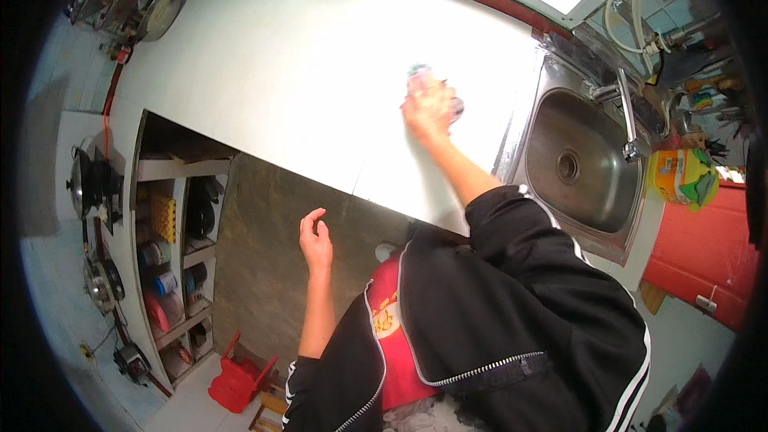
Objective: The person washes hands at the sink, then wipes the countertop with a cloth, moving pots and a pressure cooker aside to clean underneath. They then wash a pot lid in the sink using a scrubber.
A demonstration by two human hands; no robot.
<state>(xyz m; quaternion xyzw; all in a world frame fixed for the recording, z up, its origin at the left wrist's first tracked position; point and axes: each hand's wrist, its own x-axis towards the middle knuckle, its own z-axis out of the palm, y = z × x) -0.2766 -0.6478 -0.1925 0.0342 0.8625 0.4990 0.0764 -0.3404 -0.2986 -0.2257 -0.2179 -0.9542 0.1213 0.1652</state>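
My right hand [429,105] presses palm down on a crumpled cloth [458,110] on the white countertop [270,66], a short way left of the sink. The cloth is blurred; its dark and greenish edges show around my fingers, and the rest is hidden under the hand. Off the counter's front edge, my left hand [316,246] hangs in the air above the grey floor. Its fingers are loosely bent, apart from the thumb, and hold nothing.
A stainless steel sink [585,198] with a faucet [627,114] adjoins the counter at right. Beside it stands a yellow plastic container [678,177]. Open shelves [198,258] line the left, with a red plastic chair [237,381] below. A pan [162,12] sits at the far left corner.
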